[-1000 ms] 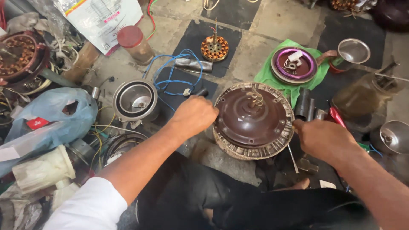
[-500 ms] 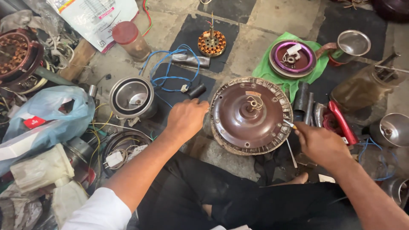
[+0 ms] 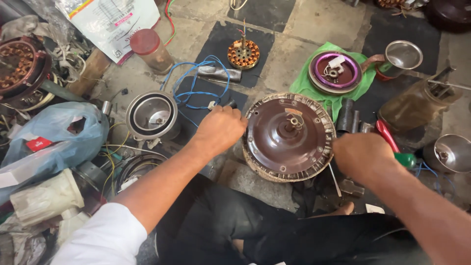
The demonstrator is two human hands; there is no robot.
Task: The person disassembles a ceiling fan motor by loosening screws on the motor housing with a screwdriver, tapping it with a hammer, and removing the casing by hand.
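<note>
A round brown fan motor housing [image 3: 288, 137] with a metal shaft at its centre lies on the stone floor between my knees. My left hand [image 3: 217, 130] is closed on its left rim. My right hand [image 3: 362, 156] grips the right rim; a thin metal tool [image 3: 333, 179] sticks out below that hand. A dark handle [image 3: 230, 104] pokes out just above my left hand; whether the hand holds it cannot be told.
A steel cup-shaped cover [image 3: 151, 115] and blue wires [image 3: 194, 81] lie to the left. A copper-wound stator [image 3: 243, 53] sits behind. A purple-rimmed disc [image 3: 335, 72] rests on green cloth. A red-handled tool [image 3: 387, 135] and metal bowls [image 3: 452, 153] lie right. Bags and clutter crowd the left edge.
The housing has tipped from tilted to nearly flat, and both hands have stayed on its rim. The view has shifted slightly.
</note>
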